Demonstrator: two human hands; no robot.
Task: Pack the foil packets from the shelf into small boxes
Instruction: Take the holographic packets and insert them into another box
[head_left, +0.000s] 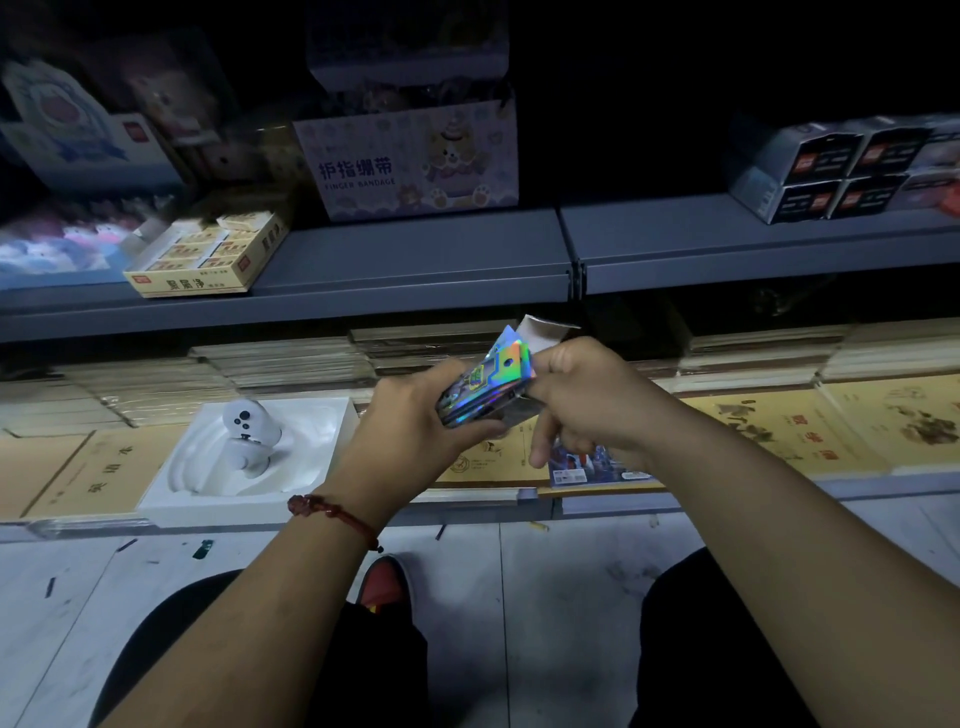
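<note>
– Looking over my feed, I start with the lower shelf (753, 496): what is in front of it?
– Both hands. My left hand (415, 431) has its fingers (483, 428) curled tight round a stack of foil packets (488, 382), held in the air. The right hand (587, 395) seems closed on the small box (545, 330); only its white flap shows clearly.
– How will the packets handle?
– I judge them light, thin and slippery, so the stack can fan out. I would hold it by the long edges, near the middle. One more packet (597, 462) lies on the shelf, under the right hand.
</note>
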